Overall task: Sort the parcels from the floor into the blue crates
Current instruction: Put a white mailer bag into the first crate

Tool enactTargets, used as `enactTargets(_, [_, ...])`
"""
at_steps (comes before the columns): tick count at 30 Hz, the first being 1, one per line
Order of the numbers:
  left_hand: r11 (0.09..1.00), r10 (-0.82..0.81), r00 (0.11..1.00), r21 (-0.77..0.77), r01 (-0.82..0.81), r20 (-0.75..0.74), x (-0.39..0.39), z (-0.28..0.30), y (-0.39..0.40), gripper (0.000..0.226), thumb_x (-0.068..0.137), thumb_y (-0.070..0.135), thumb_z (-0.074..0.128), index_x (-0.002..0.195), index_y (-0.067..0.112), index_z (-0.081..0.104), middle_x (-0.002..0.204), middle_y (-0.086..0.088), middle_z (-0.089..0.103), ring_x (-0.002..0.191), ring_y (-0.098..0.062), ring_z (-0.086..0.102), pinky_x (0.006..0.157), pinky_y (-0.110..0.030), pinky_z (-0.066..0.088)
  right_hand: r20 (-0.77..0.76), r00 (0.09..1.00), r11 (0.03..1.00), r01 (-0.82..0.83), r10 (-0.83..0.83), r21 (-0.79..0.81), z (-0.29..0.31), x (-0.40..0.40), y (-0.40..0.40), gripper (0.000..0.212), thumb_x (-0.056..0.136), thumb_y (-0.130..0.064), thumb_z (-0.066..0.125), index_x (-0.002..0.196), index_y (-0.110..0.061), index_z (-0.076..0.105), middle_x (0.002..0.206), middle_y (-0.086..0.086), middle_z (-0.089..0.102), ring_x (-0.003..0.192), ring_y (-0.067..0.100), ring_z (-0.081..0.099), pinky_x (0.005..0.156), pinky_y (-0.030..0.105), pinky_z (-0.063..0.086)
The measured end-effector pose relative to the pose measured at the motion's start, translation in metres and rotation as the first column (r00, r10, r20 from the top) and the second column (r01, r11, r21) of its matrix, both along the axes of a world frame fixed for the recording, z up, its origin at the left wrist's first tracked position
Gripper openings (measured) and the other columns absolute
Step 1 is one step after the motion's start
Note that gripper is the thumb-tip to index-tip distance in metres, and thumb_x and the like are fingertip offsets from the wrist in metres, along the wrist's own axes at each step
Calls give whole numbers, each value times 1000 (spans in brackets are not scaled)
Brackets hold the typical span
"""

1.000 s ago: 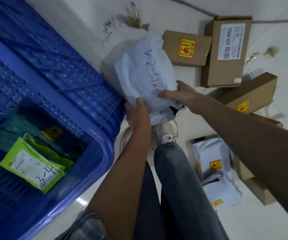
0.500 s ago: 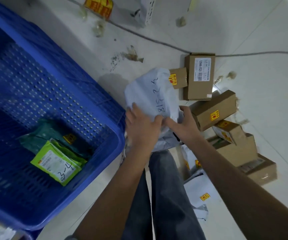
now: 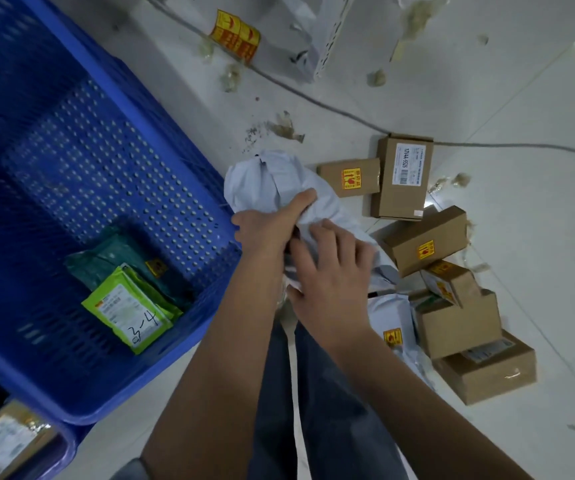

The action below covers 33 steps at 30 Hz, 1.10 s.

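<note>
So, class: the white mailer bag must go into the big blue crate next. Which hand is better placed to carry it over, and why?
Probably the left hand: it grips the white mailer bag and sits right beside the blue crate. The right hand lies on the bag's far side.
</note>
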<state>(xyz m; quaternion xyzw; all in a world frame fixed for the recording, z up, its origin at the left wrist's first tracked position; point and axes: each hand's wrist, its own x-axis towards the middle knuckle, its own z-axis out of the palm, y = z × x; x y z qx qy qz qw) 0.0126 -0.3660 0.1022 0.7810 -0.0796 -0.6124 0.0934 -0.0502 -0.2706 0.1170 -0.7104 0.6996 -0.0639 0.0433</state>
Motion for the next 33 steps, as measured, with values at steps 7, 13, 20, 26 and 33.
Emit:
enactTargets(7, [985, 152, 988, 80, -151, -10, 11, 10, 22, 66, 69, 43, 75, 114, 4, 48, 96, -6, 58, 78, -19, 58, 54, -26, 44, 13, 977, 977, -212, 212, -12, 23, -6, 4, 30, 62, -11, 69, 91, -16, 61, 96, 12, 66, 98, 27, 46, 77, 39, 31])
enactTargets(13, [987, 158, 987, -28, -157, 41, 17, 11, 49, 39, 95, 39, 46, 85, 2, 54, 81, -14, 54, 67, -20, 50, 54, -28, 37, 96, 947, 950, -310, 306, 29, 38, -4, 6, 15, 65, -6, 60, 78, -14, 61, 82, 7, 62, 78, 26, 52, 75, 39, 35])
enactTargets(20, [947, 262, 959, -165, -277, -104, 32, 17, 68, 37, 98, 33, 45, 71, 7, 52, 66, -7, 56, 57, -14, 56, 45, -16, 47, 290, 945, 954, -216, 150, 209, 76, -7, -2, 36, 70, -42, 55, 97, -19, 57, 101, 6, 62, 94, 19, 52, 82, 32, 38])
enactTargets(26, [886, 342, 824, -137, -443, -452, 74, 20, 78, 47, 95, 37, 45, 127, 4, 56, 125, -14, 63, 116, -30, 59, 97, -40, 49, 414, 546, 584, 180, -728, 791, 76, -50, -63, 42, 83, -49, 54, 117, -25, 55, 118, -2, 60, 110, 16, 57, 92, 38, 48])
enactTargets(33, [831, 305, 764, -233, -505, -568, 158, 37, 116, 35, 91, 37, 44, 113, 17, 62, 103, 0, 73, 94, -15, 69, 80, -29, 58, 314, 411, 136, -407, -856, 903, 54, 20, -16, 53, 75, -66, 53, 112, -28, 60, 105, -11, 72, 98, 5, 67, 85, 25, 51])
